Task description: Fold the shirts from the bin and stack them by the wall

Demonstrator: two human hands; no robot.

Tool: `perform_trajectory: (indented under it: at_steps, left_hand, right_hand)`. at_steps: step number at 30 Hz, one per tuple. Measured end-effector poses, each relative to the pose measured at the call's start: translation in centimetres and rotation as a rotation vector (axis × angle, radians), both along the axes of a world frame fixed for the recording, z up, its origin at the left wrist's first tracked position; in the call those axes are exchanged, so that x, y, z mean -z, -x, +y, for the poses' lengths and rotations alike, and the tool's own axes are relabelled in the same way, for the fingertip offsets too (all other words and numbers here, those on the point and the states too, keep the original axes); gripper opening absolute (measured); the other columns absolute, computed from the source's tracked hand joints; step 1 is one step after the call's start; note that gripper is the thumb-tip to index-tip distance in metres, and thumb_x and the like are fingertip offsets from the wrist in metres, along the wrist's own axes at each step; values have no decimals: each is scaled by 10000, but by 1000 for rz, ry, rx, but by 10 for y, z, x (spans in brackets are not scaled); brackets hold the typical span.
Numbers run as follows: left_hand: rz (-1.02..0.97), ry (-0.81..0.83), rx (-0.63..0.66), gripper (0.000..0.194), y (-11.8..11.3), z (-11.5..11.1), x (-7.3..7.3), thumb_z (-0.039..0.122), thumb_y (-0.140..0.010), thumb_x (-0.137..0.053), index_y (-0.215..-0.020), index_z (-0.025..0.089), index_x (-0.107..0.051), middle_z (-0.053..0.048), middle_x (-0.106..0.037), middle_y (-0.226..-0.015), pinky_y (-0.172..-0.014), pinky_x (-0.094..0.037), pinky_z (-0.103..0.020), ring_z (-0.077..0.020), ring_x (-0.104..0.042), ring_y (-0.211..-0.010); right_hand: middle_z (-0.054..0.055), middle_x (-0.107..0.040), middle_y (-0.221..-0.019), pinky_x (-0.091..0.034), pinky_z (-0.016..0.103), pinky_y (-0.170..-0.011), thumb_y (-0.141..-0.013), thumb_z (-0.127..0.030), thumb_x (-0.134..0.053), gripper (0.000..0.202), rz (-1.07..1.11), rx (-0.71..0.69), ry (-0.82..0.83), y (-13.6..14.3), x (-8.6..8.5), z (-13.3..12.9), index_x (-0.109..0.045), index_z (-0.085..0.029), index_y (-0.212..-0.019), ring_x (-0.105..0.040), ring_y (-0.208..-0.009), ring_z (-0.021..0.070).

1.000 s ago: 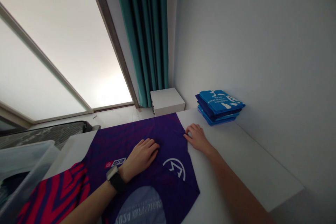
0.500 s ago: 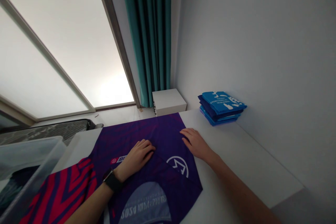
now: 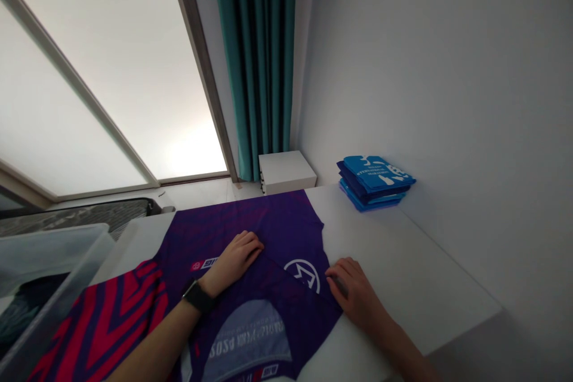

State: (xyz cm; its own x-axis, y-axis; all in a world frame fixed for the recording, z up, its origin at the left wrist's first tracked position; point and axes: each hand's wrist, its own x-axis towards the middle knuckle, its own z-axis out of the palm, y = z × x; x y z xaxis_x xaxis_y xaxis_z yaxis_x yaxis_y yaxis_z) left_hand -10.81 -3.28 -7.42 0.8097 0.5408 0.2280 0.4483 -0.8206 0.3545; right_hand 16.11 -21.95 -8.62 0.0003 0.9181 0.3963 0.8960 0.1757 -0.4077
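White table [image 3: 430, 268], purple shirt [image 3: 286, 227], right hand [image 3: 353, 292] moved down its edge

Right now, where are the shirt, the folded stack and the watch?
Shirt [image 3: 286, 233]: head view, its dark purple fabric.
Folded stack [image 3: 373, 174]: head view, its blue top.
Watch [image 3: 202, 298]: head view, its strap.

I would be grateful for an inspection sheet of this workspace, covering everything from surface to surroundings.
Surface: white tabletop, running along the wall.
Job's things: purple printed garment, spread out with slight creases; red-striped fabric at its left.
Clutter: folded blue stack by the wall; translucent bin at left, dark cloth inside.
Hands: left hand rests on the garment, dark watch on its wrist; right hand has its fingers at the garment's right edge, grip unclear.
Cables: nothing seen.
Surroundings: teal curtain, low white cabinet, bright pale panels.
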Motion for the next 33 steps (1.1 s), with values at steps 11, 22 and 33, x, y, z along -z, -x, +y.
perform_trajectory:
  at_steps: [11, 22, 33]
  left_hand:
    - [2, -18, 4, 254, 1, 0, 4, 324, -982, -402, -1080, 234, -619, -43, -620, -1056, -996, -400, -396, -196, -561, -985]
    - [57, -55, 14, 257, -3, -4, -5, 311, -994, -392, -992, 233, -637, -29, -605, -1022, -972, -399, -359, -179, -543, -975]
    - [53, -132, -41, 263, -4, -17, -7, 319, -1010, -338, -938, 217, -570, -37, -579, -989, -860, -399, -369, -203, -527, -914]
  right_hand:
    - [31, -573, -863, -434, 388, -799, -743, -86, -652, 229, -14, -52, 87, 5, -5, -25, -499, -229, -837, -518, -856, 223]
    - [26, -587, -820, -424, 383, -827, -835, -72, -559, 166, -94, -100, 6, 6, -2, -28, -531, -228, -786, -529, -855, 215]
    - [37, -566, -870, -446, 358, -809, -753, -4, -550, 208, -52, -121, -54, 4, -3, -32, -520, -208, -776, -523, -878, 204]
